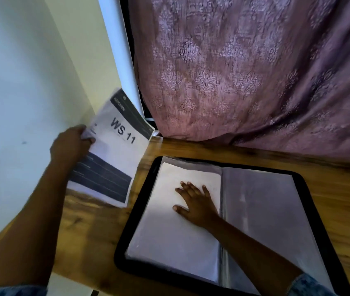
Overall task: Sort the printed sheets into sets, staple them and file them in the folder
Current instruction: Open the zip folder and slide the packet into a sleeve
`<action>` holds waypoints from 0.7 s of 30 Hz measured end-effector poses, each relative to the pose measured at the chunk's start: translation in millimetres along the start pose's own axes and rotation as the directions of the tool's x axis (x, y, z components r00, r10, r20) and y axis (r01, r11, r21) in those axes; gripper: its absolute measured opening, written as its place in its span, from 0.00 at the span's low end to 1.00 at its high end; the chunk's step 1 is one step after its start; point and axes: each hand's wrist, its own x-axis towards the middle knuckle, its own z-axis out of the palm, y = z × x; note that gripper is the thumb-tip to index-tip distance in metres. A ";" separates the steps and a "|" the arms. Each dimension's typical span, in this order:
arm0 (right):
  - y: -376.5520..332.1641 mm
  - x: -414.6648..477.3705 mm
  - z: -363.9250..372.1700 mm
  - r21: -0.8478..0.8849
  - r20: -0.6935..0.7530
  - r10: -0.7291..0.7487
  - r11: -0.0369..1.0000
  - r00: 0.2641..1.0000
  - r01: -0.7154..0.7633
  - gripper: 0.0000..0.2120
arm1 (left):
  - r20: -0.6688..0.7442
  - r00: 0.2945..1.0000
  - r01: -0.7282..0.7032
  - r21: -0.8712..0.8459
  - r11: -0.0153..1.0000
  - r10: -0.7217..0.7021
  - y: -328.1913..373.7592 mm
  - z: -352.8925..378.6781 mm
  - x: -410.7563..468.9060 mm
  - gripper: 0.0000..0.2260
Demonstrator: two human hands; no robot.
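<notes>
left hand [71, 144] pinches the ws 11 sheets [111, 154], right hand [195, 201] flat on the folder [144, 210], and that loose edge grip could let pages fan out.

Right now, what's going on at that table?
A person is filing papers. The left hand grips a set of printed sheets headed WS 11, held up beside the black folder, which lies open on the wooden table. The right hand lies flat on its left-hand side. The sheets are not yet filed.
</notes>
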 end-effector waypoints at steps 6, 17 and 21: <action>-15.6 19.5 -73.2 0.888 0.308 0.117 0.321 0.944 -0.330 0.32 | 0.033 0.999 -0.003 -0.410 0.912 0.018 32.7 -58.4 -11.7 0.11; 31.1 -55.9 -109.5 0.964 -0.050 0.380 0.261 0.923 -0.055 0.31 | 0.568 0.816 0.432 -0.722 0.540 0.106 106.6 96.2 -92.9 0.11; 63.8 -96.1 -103.5 0.887 -0.112 0.440 0.448 0.891 -0.110 0.34 | 0.653 0.724 0.488 -0.713 0.503 0.223 152.4 127.3 -128.1 0.10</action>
